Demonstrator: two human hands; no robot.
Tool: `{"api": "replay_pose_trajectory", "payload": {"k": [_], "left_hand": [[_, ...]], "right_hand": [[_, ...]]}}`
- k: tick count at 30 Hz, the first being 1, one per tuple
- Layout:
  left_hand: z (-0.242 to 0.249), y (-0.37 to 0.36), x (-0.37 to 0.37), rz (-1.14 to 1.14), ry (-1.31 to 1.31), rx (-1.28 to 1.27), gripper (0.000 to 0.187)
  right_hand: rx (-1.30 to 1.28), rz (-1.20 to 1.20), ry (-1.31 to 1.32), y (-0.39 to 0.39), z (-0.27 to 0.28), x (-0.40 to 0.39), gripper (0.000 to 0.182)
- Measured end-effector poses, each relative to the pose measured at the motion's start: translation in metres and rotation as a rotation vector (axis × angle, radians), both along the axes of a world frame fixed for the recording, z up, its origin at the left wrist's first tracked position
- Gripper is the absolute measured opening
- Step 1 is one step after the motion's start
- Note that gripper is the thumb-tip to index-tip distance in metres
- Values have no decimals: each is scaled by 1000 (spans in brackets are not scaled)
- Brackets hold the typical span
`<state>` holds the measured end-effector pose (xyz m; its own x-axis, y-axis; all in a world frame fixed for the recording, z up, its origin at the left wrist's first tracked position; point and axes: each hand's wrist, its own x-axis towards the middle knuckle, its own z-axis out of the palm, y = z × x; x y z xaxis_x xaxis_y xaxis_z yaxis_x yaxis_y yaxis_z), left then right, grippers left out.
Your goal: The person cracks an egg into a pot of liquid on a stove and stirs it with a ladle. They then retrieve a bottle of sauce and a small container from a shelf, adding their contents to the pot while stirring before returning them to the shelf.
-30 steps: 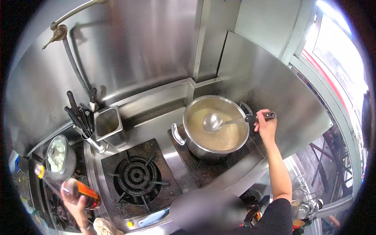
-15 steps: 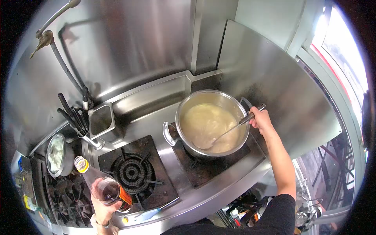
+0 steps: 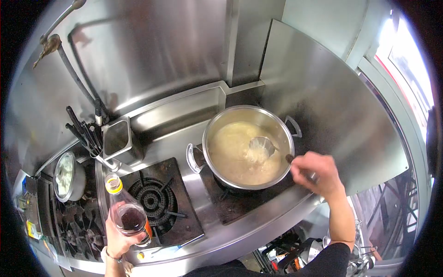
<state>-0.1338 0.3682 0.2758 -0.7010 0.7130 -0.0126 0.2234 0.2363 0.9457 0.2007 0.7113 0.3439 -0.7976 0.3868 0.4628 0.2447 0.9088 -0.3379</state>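
My left hand [image 3: 119, 233] is wrapped round a clear bottle [image 3: 130, 218] partly filled with dark liquid. The bottle tilts slightly, its yellow-ringed mouth pointing up over the front of the left burner. At the right, my right hand [image 3: 318, 171], a little blurred, is closed round the dark handle of a ladle. The ladle's metal bowl [image 3: 262, 146] is at the surface of a cloudy pale soup [image 3: 230, 143], where the liquid is stirred up. A large two-handled steel pot [image 3: 207, 168] holds the soup on the right burner.
An unlit burner [image 3: 154, 201] lies left of the pot. Black-handled utensils [image 3: 85, 131] stand beside a steel container [image 3: 121, 141]. A pot with white contents [image 3: 69, 177] sits far left. A yellow cap [image 3: 140, 255] lies by the counter's front edge. A metal panel [image 3: 323, 106] rises at right.
My right hand has moved lower and slightly right, and the ladle's bowl has risen from deep in the soup to its surface. The bottle in my left hand has shifted slightly and stands more upright.
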Motion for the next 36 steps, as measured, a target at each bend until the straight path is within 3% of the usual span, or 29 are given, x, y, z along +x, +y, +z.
{"api": "replay_pose_trajectory", "payload": {"k": [3, 12, 19, 26, 29, 30, 32, 36], "left_hand": [[3, 13, 2, -13, 63, -9, 89], [11, 23, 2, -47, 137, -72, 87], [11, 17, 2, -70, 145, -123, 87], [8, 15, 1, -72, 113, -128, 88], [6, 18, 2, -52, 103, -119, 88], [7, 17, 3, -56, 104, -121, 88], [8, 18, 4, -66, 155, -159, 89], [5, 13, 5, -84, 106, -112, 88]], "right_hand": [[233, 28, -258, -12, -15, 7, 16], [169, 72, -391, -4, -58, 1, 24], [461, 35, -661, -37, -12, -10, 22], [567, -80, -538, -48, 30, 4, 24], [143, -76, 24, -16, -3, 15, 27], [0, -130, 226, -7, -15, 10, 16], [-613, -379, 532, 16, -50, 13, 10], [-799, -567, 666, 57, -93, 17, 18]]}}
